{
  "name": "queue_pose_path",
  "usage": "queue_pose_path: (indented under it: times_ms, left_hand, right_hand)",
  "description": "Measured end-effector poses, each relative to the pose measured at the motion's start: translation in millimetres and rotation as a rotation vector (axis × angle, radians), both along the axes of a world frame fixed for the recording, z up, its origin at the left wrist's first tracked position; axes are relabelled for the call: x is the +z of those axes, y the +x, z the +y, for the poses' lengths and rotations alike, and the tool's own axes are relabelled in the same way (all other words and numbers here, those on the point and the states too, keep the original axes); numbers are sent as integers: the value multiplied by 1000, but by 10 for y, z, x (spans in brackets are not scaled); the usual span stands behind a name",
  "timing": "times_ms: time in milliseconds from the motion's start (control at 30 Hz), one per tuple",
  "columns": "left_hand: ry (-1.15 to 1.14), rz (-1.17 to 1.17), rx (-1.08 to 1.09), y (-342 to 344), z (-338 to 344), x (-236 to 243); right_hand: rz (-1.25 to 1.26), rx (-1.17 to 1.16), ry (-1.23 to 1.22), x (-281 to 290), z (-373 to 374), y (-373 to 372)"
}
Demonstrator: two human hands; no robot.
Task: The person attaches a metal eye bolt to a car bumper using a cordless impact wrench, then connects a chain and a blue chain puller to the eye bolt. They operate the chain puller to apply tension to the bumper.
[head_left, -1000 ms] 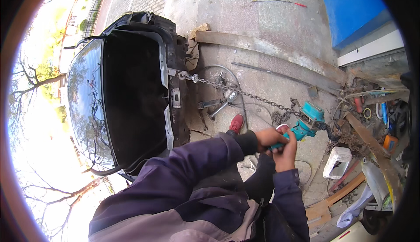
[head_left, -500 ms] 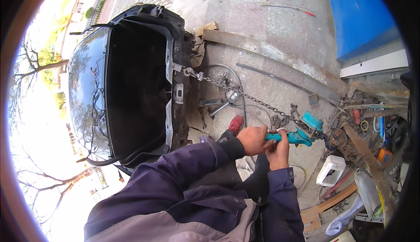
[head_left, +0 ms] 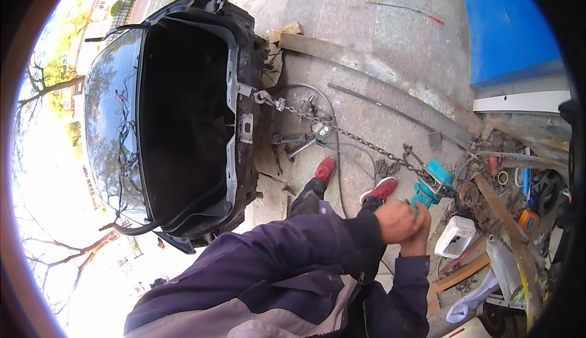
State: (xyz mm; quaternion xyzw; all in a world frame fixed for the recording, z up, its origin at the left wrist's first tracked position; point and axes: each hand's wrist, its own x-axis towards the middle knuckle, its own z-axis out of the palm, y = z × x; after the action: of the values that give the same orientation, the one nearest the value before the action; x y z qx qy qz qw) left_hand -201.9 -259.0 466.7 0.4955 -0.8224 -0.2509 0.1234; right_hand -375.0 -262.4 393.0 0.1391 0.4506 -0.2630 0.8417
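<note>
Both hands are closed round the lever of a teal lever chain hoist (head_left: 438,173). My left hand (head_left: 395,221) makes a fist at the lever's end, with my right hand (head_left: 417,235) pressed against it on the right. They cover most of the lever, which points toward my body. From the hoist, a taut chain (head_left: 366,144) runs left to a hook (head_left: 264,98). That hook is fastened to a metal tab (head_left: 245,90) on the rear of a dark car body (head_left: 244,161) with an open trunk.
My red shoes (head_left: 379,190) stand below the chain. A hydraulic jack (head_left: 322,131) and hose lie beside it. A long steel beam (head_left: 378,69) crosses the ground behind. To the right are scrap, tools and a white plastic container (head_left: 455,237). A blue panel (head_left: 510,26) stands far right.
The hoist lever has swung from pointing left to pointing toward me, and both hands moved right and closer to my body with it. My second shoe has come into view.
</note>
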Motion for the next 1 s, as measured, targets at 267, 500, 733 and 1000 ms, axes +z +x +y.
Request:
queue_pose_path:
  times_ms: [267,500,733,1000]
  left_hand:
    - [482,68,568,1415,187,-851]
    - [414,-16,583,1227,280,-645]
    - [524,-64,560,1529,896,12]
    - [574,-191,836,2652,1595,-12]
  right_hand:
    - [270,-172,68,-907,-124,1424]
    - [108,-36,58,-740,-39,1120]
    - [121,51,25,-530,-29,963]
    - [302,187,-63,-603,-6,573]
